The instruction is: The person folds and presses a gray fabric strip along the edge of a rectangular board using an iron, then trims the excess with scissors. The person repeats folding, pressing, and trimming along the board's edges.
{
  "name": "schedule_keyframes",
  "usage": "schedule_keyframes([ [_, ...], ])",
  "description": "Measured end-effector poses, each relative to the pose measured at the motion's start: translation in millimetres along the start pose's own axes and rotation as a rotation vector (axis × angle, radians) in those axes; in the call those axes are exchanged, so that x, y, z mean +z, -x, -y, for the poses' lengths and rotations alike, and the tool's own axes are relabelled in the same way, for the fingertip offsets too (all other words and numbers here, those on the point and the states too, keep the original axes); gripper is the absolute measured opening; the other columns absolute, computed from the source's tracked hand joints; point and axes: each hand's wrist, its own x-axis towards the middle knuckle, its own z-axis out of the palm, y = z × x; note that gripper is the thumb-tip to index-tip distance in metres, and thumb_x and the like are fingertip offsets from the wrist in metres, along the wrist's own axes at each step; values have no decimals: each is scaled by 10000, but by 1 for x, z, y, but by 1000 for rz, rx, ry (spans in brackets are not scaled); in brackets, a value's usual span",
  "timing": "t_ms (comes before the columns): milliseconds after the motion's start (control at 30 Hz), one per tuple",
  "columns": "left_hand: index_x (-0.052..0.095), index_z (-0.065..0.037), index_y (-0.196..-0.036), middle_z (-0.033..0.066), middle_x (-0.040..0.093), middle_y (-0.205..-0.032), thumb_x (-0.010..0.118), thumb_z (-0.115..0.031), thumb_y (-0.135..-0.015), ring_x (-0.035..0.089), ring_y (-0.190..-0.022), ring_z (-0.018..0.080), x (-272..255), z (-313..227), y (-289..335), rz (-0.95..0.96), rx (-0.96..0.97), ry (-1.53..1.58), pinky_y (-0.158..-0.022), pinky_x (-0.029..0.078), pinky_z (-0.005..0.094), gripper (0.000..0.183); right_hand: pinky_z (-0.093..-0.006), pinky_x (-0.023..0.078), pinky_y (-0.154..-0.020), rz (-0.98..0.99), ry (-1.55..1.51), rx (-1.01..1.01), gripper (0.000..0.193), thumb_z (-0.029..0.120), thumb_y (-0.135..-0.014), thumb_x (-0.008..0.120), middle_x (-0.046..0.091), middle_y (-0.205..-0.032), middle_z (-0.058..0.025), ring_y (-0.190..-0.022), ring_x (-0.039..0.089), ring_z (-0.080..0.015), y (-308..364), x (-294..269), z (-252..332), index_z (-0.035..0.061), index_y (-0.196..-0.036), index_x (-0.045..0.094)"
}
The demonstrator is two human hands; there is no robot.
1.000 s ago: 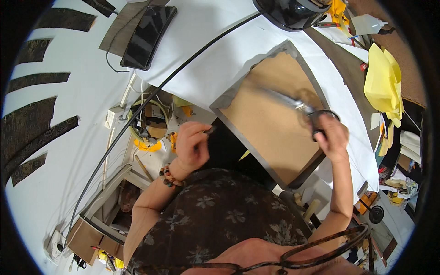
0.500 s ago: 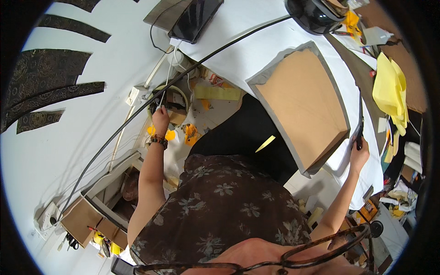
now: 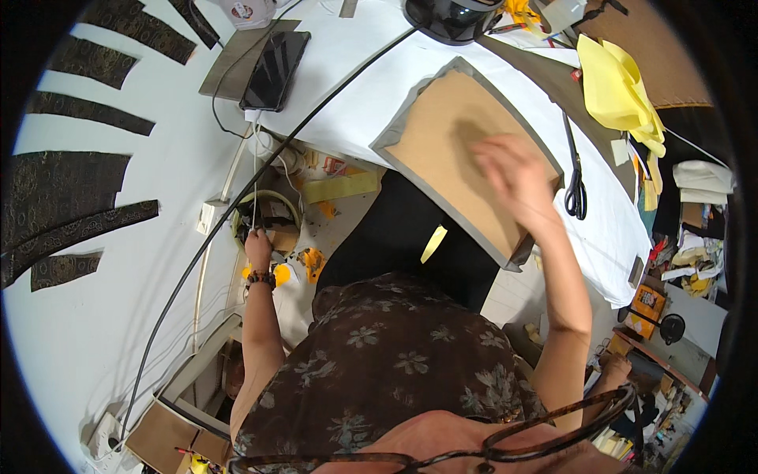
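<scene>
Scissors (image 3: 575,170) held by the right hand (image 3: 517,178) half a second ago are now lying to its right, and that hand is reaching over the grey-edged brown panel (image 3: 434,118). Panel and scissors are resting on the white-covered surface (image 3: 347,71). The right hand's blurred fingers are spreading loosely, holding nothing visible; contact is hard to tell. The left hand is hanging at the near side of a round bin (image 3: 294,207), its grip unclear. Ahead of it, a phone (image 3: 276,71) is lying.
</scene>
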Motion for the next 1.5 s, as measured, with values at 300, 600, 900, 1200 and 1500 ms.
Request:
schedule_keyframes([
  [300, 718, -7, -1071, 230, 717, -968, 623, -142, -856, 694, -890, 388, 27, 36, 1, -116, 198, -110, -799, 543, 450, 272, -434, 365, -999, 30, -34, -527, 430, 255, -888, 688, 529, -1058, -68, -1044, 485, -285, -63, 84, 17, 147, -1304, 662],
  [600, 746, -17, -891, 207, 686, -807, 667, -118, -805, 675, -772, 408, 8, 24, 11, -315, 305, -241, -697, 544, 464, 155, -403, 362, -932, -59, -110, -476, 227, 196, -811, 722, 502, -965, -57, -946, 492, -253, -60, 84, 18, 75, -997, 768],
  [900, 719, -18, -923, 225, 632, -1128, 628, -136, -816, 574, -1098, 416, 26, 19, 9, -289, 196, -515, -951, 442, 519, 184, -397, 378, -875, -118, -96, -425, 151, 124, -797, 698, 515, -885, -44, -858, 509, -245, -58, 82, 18, 56, -922, 747],
  [1200, 694, 21, -989, 127, 712, -864, 525, -324, -1039, 644, -713, 182, -9, -237, 107, 360, 358, 548, -641, 517, 307, 387, -378, 423, -796, -307, -193, -379, 170, 105, -794, 725, 540, -855, -58, -836, 529, -240, -55, 88, 0, 49, -699, 595],
  [1500, 674, 25, -773, 131, 715, -694, 581, -374, -1011, 589, -497, 124, -11, -363, 112, 813, 224, 815, -489, 470, 231, 474, -392, 448, -816, -107, -452, 168, 99, 131, -923, 642, 563, -880, -96, -833, 560, -291, -38, 80, -12, 41, -883, 632],
])
